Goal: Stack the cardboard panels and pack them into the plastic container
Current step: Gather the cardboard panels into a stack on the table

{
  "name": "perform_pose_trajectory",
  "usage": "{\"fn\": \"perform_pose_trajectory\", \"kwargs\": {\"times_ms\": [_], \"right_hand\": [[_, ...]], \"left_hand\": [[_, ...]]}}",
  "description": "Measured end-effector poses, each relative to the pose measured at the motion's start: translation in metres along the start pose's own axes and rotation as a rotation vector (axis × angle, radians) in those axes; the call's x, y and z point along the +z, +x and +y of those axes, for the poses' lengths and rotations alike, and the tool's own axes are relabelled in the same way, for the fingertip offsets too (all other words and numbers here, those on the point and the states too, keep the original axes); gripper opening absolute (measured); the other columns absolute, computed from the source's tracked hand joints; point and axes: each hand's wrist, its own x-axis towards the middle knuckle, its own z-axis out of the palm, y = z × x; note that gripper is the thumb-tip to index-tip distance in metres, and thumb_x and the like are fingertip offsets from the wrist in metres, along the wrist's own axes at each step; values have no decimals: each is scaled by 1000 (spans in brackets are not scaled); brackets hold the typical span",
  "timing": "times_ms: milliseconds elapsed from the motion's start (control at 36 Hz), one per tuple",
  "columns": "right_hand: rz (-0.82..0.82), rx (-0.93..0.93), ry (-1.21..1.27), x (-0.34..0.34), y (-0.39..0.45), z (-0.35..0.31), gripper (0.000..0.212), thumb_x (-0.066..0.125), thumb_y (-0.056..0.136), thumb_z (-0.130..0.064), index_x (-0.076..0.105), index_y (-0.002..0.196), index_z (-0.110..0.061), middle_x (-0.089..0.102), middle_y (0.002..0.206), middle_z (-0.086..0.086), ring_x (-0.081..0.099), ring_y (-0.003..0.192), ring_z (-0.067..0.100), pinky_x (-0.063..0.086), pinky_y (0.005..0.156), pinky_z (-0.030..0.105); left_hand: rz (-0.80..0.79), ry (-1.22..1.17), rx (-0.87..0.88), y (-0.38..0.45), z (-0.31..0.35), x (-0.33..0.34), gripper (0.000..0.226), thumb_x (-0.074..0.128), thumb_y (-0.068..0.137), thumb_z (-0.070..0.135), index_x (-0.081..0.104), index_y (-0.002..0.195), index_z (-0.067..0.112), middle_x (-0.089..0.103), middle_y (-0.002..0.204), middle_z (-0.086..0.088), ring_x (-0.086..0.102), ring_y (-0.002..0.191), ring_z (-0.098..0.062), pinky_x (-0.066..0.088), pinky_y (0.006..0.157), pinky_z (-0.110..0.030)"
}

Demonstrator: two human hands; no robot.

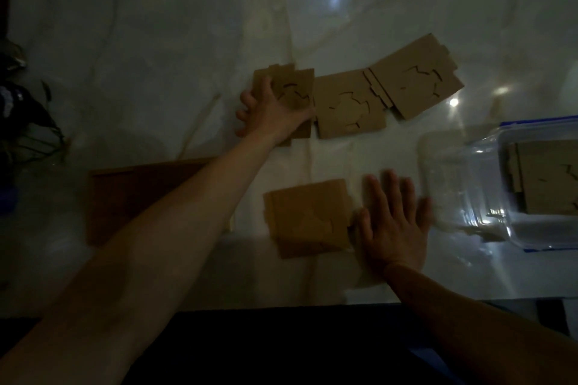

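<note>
The room is dim, and the person leans over a table (156, 56) covered with a pale, glossy sheet. The left hand (269, 109) reaches far out and grips the leftmost pile of cardboard panels (297, 84), thumb laid across the top face, fingers curled round its left edge. Just to the right of that pile lies a second panel (347, 109) flat on the sheet, touching it, and a third panel (416, 84) overlaps that one's right edge, turned at a slant. Closer to the person sits a small stack of panels (308, 219), a little uneven. The right hand (394, 222) lies flat on the sheet just beside that stack, fingers straight and spread, thumb at the stack's right edge, holding nothing. On the right edge of the view stands the clear plastic container (488, 197) with a blue rim, open on top, and more panels (550, 178) already lie inside it. A dark brown board (137, 194) rests flat under the left forearm. A plant (28, 109) shows at the far left.
</note>
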Motion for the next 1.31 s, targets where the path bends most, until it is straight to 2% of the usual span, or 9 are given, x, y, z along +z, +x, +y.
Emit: {"fn": "perform_pose_trajectory", "kwargs": {"times_ms": [111, 222, 444, 611, 750, 917, 1306], "right_hand": [[5, -4, -5, 0, 0, 0, 68, 27, 91, -55, 2, 152, -43, 2, 164, -7, -5, 150, 20, -4, 118, 50], [-9, -1, 3, -3, -1, -1, 67, 25, 91, -55, 3, 152, -42, 1, 164, -6, -7, 150, 20, -8, 118, 47], [-13, 8, -11, -6, -2, -4, 66, 24, 92, -54, 0, 153, -41, -4, 164, -7, -12, 150, 18, -14, 117, 43], [-9, 14, -19, -3, 0, -2, 66, 26, 92, -54, 2, 153, -42, -1, 164, -7, -7, 150, 19, -17, 116, 40], [-1, 12, -15, 1, 1, -1, 65, 27, 93, -53, 3, 152, -43, -1, 164, -8, -8, 150, 17, -16, 116, 39], [10, 25, 11, -1, 0, -2, 64, 26, 93, -51, 4, 152, -44, 0, 164, -8, -8, 150, 17, -11, 117, 43], [15, 17, 16, -2, 0, -2, 64, 25, 93, -53, 0, 151, -45, -1, 164, -8, -8, 150, 18, -13, 117, 42]], "left_hand": [[-16, 51, 168, -26, -21, 0, 105, 72, 60, 67, 15, 145, 41, 7, 154, -6, 17, 136, -36, 24, 104, -56], [-48, 119, 299, -50, -44, 5, 103, 73, 62, 62, 13, 144, 45, 1, 158, -3, 9, 142, -34, 20, 110, -57], [-105, 266, 486, -94, -84, 24, 100, 60, 54, 75, 11, 139, 52, -2, 154, 14, 6, 141, -29, 15, 111, -56], [-194, 436, 698, -112, -104, 33, 99, 60, 59, 73, 11, 142, 48, -8, 158, 6, 4, 141, -28, 15, 111, -58], [-221, 602, 863, -116, -112, 38, 99, 59, 59, 70, 17, 145, 41, 1, 159, -5, 10, 141, -30, 15, 110, -55], [-236, 673, 904, -112, -115, 41, 99, 59, 58, 67, 19, 145, 40, 3, 159, -7, 11, 142, -32, 14, 113, -58], [-261, 722, 922, -105, -119, 49, 100, 61, 58, 68, 20, 145, 39, 1, 160, -7, 9, 143, -33, 13, 113, -57]]}}
